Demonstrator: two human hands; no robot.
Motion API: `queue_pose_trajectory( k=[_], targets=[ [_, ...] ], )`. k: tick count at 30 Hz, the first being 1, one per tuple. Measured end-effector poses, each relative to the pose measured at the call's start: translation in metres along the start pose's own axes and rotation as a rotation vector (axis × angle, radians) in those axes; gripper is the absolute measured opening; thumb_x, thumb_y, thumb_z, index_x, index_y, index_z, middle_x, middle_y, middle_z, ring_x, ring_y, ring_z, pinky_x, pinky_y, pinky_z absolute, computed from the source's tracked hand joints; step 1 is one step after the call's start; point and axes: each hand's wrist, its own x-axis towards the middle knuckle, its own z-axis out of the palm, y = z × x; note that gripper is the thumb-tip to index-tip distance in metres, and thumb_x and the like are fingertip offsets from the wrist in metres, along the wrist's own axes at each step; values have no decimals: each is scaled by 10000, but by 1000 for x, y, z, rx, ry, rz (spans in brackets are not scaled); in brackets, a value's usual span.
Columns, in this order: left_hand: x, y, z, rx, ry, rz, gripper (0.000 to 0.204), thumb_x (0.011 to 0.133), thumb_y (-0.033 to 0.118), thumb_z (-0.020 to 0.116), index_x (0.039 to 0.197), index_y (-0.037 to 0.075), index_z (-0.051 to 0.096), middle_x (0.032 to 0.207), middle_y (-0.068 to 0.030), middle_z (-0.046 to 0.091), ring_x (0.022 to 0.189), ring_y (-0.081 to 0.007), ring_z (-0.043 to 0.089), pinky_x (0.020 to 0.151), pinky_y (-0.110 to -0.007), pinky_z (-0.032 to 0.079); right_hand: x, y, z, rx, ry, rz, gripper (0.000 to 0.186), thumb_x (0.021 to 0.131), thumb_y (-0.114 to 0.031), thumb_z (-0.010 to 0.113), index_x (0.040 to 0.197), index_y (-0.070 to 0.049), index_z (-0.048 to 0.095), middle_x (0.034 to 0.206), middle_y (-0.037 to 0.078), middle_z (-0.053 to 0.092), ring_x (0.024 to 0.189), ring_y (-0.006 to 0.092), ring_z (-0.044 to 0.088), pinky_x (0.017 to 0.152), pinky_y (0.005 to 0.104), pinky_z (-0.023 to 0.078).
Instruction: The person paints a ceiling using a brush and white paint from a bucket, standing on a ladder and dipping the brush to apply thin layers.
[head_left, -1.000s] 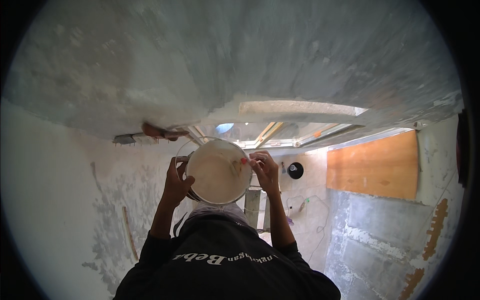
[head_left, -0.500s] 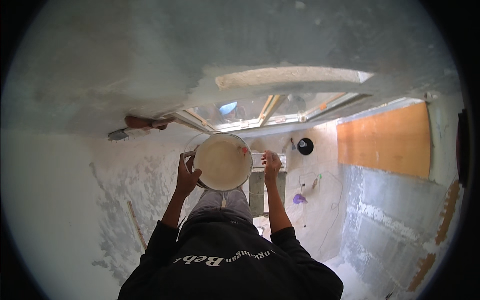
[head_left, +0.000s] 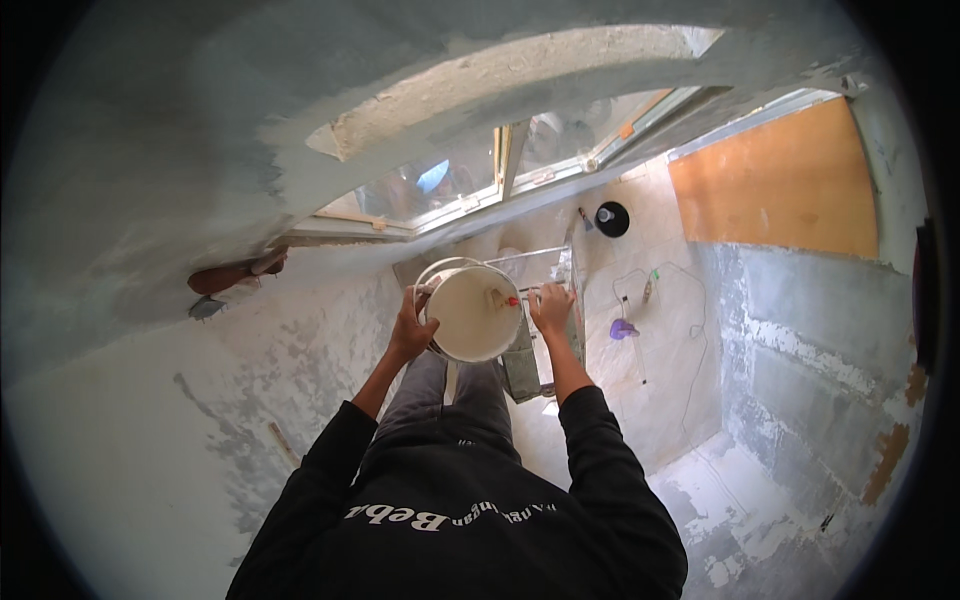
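Observation:
A round bucket with a pale, creamy inside is held before my waist, its wire handle arching over the far rim. My left hand grips the bucket's left side, thumb on the near rim and fingers around the outside. Inside the right rim leans a small pale tool with a red end; its kind is unclear. My right hand is just right of that red end, fingers curled inward. Whether it touches the tool or pinches anything small cannot be made out.
Below my right hand stands a scaffold-like bench. On the floor are a black bucket, a purple item and a thin cable. Windows line the wall ahead. An orange-brown board is at right; a trowel is at left.
My view has turned, tilting the windows. The bucket has shifted right and slightly up in view. My right hand has come closer to the red end at its rim.

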Motion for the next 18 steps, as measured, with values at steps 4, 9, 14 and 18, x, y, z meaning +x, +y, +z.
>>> queue_pose_trajectory(
  k=[4, 9, 14, 18],
  targets=[
    [9, -8, -3, 47, -9, 53, 540, 762, -51, 537, 1268, 24, 367, 1292, -233, 552, 1334, -297, 462, 1028, -368, 404, 11, 3, -2, -38, -80, -59, 279, 860, -331, 600, 743, -94, 691, 785, 66, 670, 834, 243, 633, 941, 452, 344],
    [25, -10, -7, -30, -38, 28, 539, 760, -71, 523, 1265, 21, 360, 1342, -238, 508, 1328, -282, 460, 1025, -355, 407, 24, 9, 5, -1, 53, 69, 240, 825, -252, 625, 652, -87, 640, 723, 74, 640, 752, 261, 607, 757, 416, 437],
    [45, -13, -11, -35, -92, 50, 538, 750, -97, 504, 1255, 23, 359, 1338, -226, 486, 1334, -287, 448, 1010, -354, 423, 19, 16, 14, -9, 189, -40, 204, 803, -215, 637, 650, -84, 599, 694, 61, 573, 726, 254, 569, 677, 403, 444],
    [59, -20, -14, -49, -113, 50, 543, 745, -104, 499, 1253, 25, 356, 1332, -220, 481, 1338, -292, 441, 1007, -358, 429, 17, 17, 17, -38, 223, -87, 195, 811, -206, 624, 663, -93, 565, 690, 50, 535, 724, 246, 546, 667, 399, 435]
  ],
)
